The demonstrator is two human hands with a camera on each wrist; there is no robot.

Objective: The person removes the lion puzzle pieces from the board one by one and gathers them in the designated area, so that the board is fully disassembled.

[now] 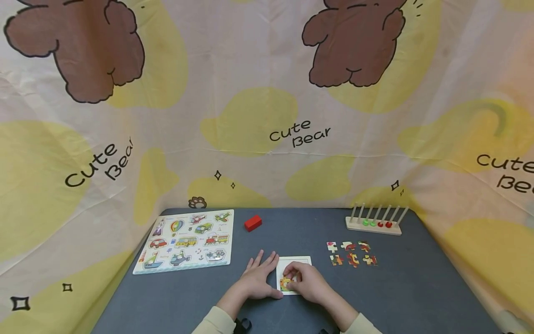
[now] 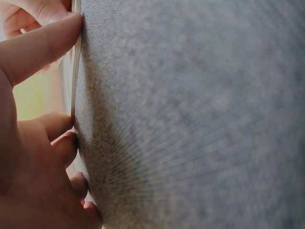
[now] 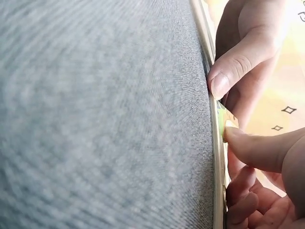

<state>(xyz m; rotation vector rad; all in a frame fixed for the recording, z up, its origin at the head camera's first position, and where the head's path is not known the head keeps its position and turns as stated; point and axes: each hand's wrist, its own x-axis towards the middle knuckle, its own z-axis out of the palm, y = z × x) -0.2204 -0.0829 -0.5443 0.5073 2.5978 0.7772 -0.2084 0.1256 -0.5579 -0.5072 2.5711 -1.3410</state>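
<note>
A small white puzzle tray (image 1: 295, 259) lies on the dark table. Spread along its left side, my left hand (image 1: 257, 280) touches the edge with its thumb at the near corner and its fingers farther up, as the left wrist view (image 2: 33, 162) also shows. Over the tray, my right hand (image 1: 310, 282) pinches a jigsaw piece (image 3: 221, 123) between thumb and curled fingers, low against the tray surface. Yellow-orange jigsaw pieces (image 1: 285, 283) show in the tray's near left part. The right hand partly hides them, so their exact fit cannot be seen.
Several loose jigsaw pieces (image 1: 352, 260) lie in two rows to the right. Behind them stands a wooden peg rack (image 1: 372, 226) with green and red beads. A vehicle picture board (image 1: 187, 241) lies at the left, near a red block (image 1: 253, 223). A printed cloth (image 1: 250, 176) hangs behind the table.
</note>
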